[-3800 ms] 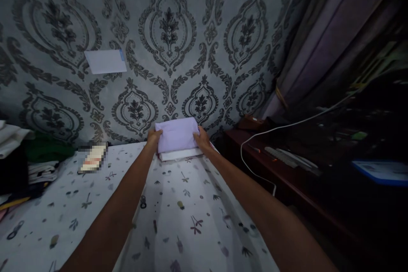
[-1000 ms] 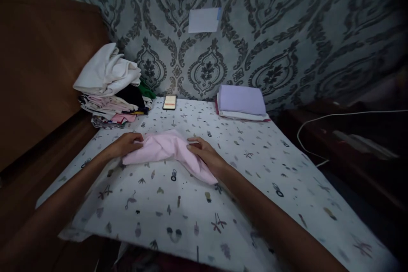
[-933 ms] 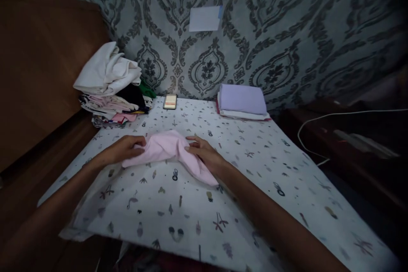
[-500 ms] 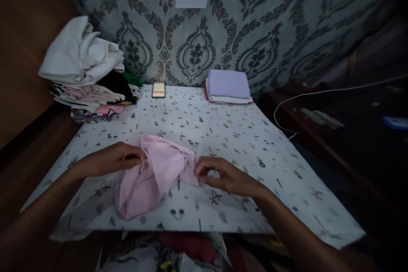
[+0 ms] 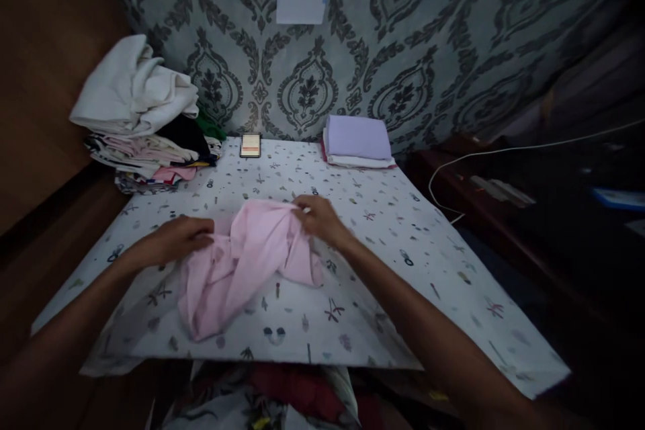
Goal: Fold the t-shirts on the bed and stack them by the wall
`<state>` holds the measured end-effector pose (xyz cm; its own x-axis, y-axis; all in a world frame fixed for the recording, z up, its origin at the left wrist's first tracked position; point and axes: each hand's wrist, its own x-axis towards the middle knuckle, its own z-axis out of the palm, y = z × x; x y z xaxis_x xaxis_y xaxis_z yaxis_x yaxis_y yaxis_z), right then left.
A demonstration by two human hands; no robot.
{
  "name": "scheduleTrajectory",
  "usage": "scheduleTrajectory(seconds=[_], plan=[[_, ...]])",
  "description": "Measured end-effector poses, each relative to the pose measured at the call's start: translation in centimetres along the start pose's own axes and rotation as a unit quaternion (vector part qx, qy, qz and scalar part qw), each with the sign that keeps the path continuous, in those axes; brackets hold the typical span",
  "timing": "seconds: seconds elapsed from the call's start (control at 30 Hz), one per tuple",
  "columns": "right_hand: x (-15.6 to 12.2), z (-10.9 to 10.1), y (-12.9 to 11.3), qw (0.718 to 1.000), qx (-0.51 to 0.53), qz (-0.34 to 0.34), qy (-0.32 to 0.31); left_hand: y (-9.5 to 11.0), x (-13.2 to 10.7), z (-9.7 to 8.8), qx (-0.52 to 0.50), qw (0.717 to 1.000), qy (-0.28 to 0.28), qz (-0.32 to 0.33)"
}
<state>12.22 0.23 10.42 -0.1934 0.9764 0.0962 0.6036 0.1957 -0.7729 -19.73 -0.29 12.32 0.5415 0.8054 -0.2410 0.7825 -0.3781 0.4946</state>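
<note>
A crumpled pink cloth (image 5: 242,262) lies on the white patterned sheet (image 5: 383,242) in front of me. My left hand (image 5: 176,240) grips its left edge, fingers closed on the fabric. My right hand (image 5: 317,218) pinches the cloth's upper right part. A folded lilac cloth (image 5: 357,137) rests on a folded white one at the far edge by the wall.
An untidy pile of clothes (image 5: 144,114) sits at the far left, topped by a white garment. A small phone-like object (image 5: 250,144) lies by the wall. A dark side table with a white cable (image 5: 484,154) stands to the right. More fabric shows below the sheet's near edge (image 5: 282,403).
The folded lilac cloth was set down at the far edge. Both hands then took up the pink cloth and pulled it nearer; my right hand has just moved up and left on it.
</note>
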Motion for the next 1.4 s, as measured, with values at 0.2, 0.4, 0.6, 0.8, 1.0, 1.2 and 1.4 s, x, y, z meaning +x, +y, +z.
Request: scheduleTrajectory(seconds=[0.2, 0.4, 0.6, 0.8, 1.0, 1.2, 1.4], plan=[[1.1, -13.1, 0.2, 0.92, 0.194, -0.055, 0.336, 1.3, -1.1, -8.6, -0.291, 0.828, 0.469, -0.098], [-3.1, -17.9, -0.8, 0.846, 0.133, -0.186, 0.481, 4.2, -2.8, -10.0, -0.394, 0.772, 0.496, -0.05], [-9.6, -12.3, 7.7, 0.93, 0.0, -0.045, 0.366, -1.9, -1.8, -3.0, -0.302, 0.899, 0.291, -0.129], [-14.4, -8.7, 14.3, 0.977, -0.132, -0.002, 0.166, -5.2, -0.7, 2.3, -0.015, 0.976, 0.171, -0.137], [-11.0, -8.5, 11.0, 0.936, -0.302, 0.013, 0.178, 0.6, 2.8, 2.6, 0.076, 0.974, 0.193, -0.093], [-5.6, -4.0, 7.6, 0.957, -0.284, -0.058, 0.018, 4.8, 6.7, 4.8, 0.122, 0.988, 0.097, -0.018], [-5.6, -3.2, 8.3, 0.974, -0.223, -0.019, -0.025, 5.4, 4.0, 3.3, 0.019, 0.991, -0.065, 0.114]])
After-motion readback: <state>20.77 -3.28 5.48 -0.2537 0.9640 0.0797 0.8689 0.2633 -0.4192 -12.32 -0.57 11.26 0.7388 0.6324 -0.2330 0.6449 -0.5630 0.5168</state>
